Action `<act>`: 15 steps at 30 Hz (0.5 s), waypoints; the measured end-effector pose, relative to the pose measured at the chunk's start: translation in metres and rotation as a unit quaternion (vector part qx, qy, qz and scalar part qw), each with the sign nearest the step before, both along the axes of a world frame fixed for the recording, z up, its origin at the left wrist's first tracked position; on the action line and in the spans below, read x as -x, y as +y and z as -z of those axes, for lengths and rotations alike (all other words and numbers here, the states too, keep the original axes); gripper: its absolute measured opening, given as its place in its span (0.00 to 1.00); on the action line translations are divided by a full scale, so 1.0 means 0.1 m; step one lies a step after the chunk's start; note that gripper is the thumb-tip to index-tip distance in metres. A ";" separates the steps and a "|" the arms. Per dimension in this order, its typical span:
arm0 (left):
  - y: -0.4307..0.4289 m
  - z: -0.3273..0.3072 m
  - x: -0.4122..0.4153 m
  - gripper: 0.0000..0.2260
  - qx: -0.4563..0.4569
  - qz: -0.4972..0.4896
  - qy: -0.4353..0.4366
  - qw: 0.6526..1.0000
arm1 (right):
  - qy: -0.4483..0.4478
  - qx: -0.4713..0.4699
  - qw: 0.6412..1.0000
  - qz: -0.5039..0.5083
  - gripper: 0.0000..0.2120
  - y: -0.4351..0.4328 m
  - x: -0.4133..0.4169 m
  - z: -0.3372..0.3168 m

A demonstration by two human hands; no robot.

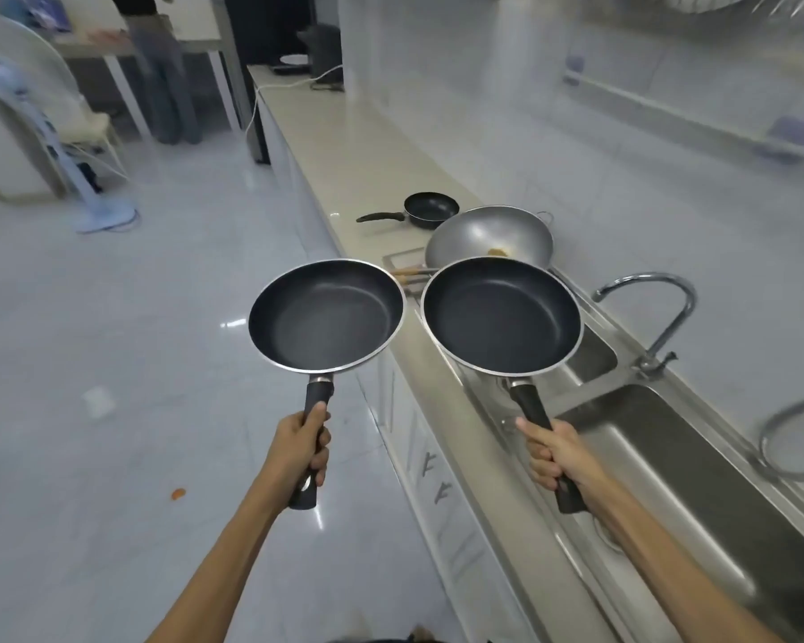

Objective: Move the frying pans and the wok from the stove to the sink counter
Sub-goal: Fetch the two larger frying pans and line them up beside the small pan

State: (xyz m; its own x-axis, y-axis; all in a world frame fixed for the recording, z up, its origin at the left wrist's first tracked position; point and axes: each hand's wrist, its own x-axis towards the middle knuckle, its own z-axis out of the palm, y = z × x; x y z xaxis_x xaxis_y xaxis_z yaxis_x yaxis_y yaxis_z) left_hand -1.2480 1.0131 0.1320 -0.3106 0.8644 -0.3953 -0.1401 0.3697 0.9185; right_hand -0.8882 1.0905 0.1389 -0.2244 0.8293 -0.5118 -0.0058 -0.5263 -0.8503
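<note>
My left hand (pixel 301 445) grips the black handle of a dark non-stick frying pan (pixel 326 315), held level in the air over the floor beside the counter. A second, similar frying pan (pixel 501 316) is held by its handle in my right hand (pixel 555 452), above the counter edge and the sink's near rim. Behind the two pans a silver wok (pixel 490 234) sits on the beige counter (pixel 344 146). Further back on that counter lies a small black frying pan (pixel 430 209), its handle pointing left.
A steel double sink (pixel 688 484) with a curved tap (pixel 660 313) runs along the right. White cabinet fronts (pixel 437 484) drop below the counter. A standing fan (pixel 33 123) and a person's legs (pixel 168 85) are at the far left across the tiled floor.
</note>
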 end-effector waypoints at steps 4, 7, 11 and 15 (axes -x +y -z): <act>0.47 0.07 0.37 0.16 0.005 -0.028 -0.007 1.000 | -0.008 0.011 0.999 -0.029 0.22 0.65 0.38 0.01; 0.86 0.14 0.69 0.18 0.000 -0.035 -0.006 0.999 | -0.016 0.010 0.999 -0.030 0.21 1.13 0.73 0.07; 1.48 0.22 1.23 0.18 -0.008 -0.051 -0.020 0.998 | -0.030 -0.006 0.999 -0.038 0.18 1.80 1.30 0.17; 2.14 0.19 1.94 0.17 0.015 -0.051 -0.016 0.998 | -0.040 0.000 0.999 -0.023 0.15 2.40 2.02 0.17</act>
State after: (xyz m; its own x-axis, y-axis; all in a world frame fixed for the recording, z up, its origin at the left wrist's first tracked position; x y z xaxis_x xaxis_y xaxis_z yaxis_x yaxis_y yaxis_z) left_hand -1.4419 1.2274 0.1134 -0.3836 0.8165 -0.4315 -0.2079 0.3789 0.9018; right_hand -1.0903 1.3300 0.1216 -0.2205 0.8187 -0.5302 0.0864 -0.5250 -0.8467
